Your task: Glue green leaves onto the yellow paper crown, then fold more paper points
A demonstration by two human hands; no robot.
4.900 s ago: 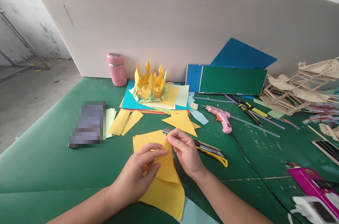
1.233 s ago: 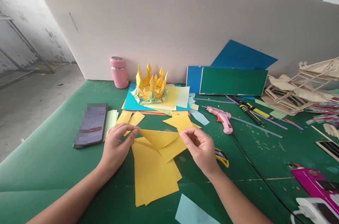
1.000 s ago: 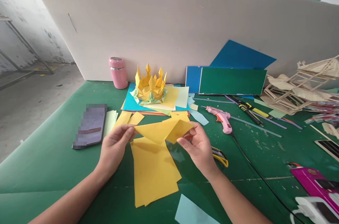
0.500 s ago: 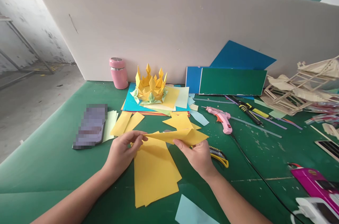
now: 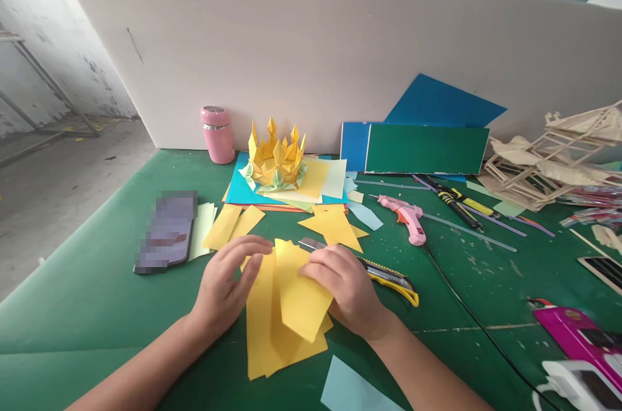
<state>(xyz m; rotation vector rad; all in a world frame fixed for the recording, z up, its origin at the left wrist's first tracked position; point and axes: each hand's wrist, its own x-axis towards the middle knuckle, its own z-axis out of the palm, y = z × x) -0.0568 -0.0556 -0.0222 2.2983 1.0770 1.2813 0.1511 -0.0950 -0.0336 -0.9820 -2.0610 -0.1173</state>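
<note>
My right hand (image 5: 347,291) grips the right side of a folded yellow paper (image 5: 299,294), its fingers over the front. The paper is tilted above a stack of yellow sheets (image 5: 260,340) on the table. Left of it, my left hand (image 5: 226,284) is apart from the paper, thumb and fingers spread with nothing between them. A yellow box cutter (image 5: 393,281) lies partly behind my right hand, its blade tip showing on the far side. Beyond my hands lie loose yellow paper pieces (image 5: 333,226).
A yellow folded-paper crown (image 5: 276,164) stands on coloured sheets at the back, beside a pink flask (image 5: 218,135). A phone (image 5: 170,229) lies left. On the right are a pink glue gun (image 5: 408,220) with its cord, a wooden stick model (image 5: 539,164) and a magenta device (image 5: 568,333).
The folded paper has turned from lying level between both hands to upright over the stack. My left hand has let go of it; my right hand has moved left and turned.
</note>
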